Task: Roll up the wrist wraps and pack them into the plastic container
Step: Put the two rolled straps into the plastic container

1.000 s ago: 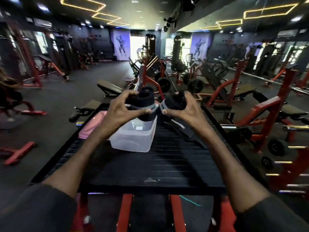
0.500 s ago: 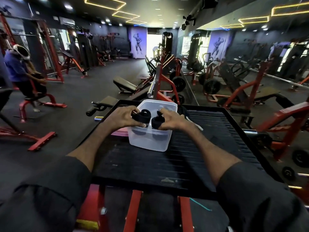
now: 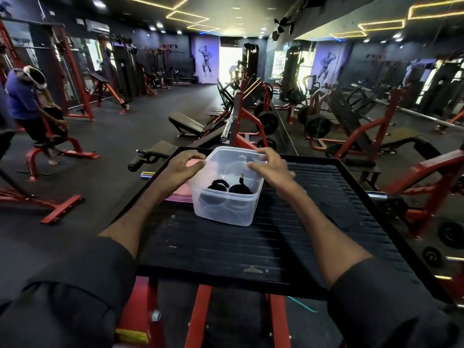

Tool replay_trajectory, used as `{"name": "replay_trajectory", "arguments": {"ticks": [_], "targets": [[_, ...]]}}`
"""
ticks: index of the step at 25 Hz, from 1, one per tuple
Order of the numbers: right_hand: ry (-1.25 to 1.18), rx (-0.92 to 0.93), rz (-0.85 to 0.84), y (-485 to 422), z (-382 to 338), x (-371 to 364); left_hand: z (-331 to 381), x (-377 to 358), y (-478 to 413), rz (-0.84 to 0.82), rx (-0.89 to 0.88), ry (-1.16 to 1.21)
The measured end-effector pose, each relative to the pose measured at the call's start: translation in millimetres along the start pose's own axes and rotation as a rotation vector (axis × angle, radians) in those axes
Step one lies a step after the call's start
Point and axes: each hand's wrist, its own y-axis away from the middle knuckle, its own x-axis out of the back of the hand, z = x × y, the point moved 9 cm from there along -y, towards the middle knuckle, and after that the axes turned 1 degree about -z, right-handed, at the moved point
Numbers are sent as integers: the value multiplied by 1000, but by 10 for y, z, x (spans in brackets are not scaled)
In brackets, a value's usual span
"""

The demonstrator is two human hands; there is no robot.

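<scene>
A clear plastic container (image 3: 227, 212) stands on the black ribbed platform (image 3: 226, 249). Two black rolled wrist wraps lie side by side inside it, one on the left (image 3: 218, 185) and one on the right (image 3: 240, 189). My left hand (image 3: 181, 164) hovers at the container's left rim with fingers spread and nothing in it. At the far right rim is my right hand (image 3: 269, 165), also with fingers apart and nothing held. Its fingertips are close to the rim; I cannot tell whether they touch it.
A pink lid (image 3: 179, 194) lies on the platform left of the container, partly under my left hand. Red gym machines, benches and weight plates surround the platform. A person in a blue top (image 3: 23, 101) is at a machine at the far left.
Both hands let go of the rolled wraps, which now lie in the container. The hands have lifted and moved apart to the container's rim.
</scene>
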Motion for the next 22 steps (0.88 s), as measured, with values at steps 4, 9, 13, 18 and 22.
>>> {"name": "replay_trajectory", "arguments": {"ticks": [4, 9, 13, 18, 22], "targets": [[-304, -280, -76, 259, 468, -263, -511, -341, 244, -172, 447, 417], [-393, -135, 43, 289, 271, -278, -324, -351, 283, -94, 409, 465], [-395, 39, -2, 298, -290, -200, -117, 181, 311, 139, 364, 480], [-462, -46, -245, 367, -597, -821, -502, 732, 815, 269, 595, 512], [-433, -220, -491, 542, -432, -1465, -856, 925, 1350, 298, 738, 423]]}}
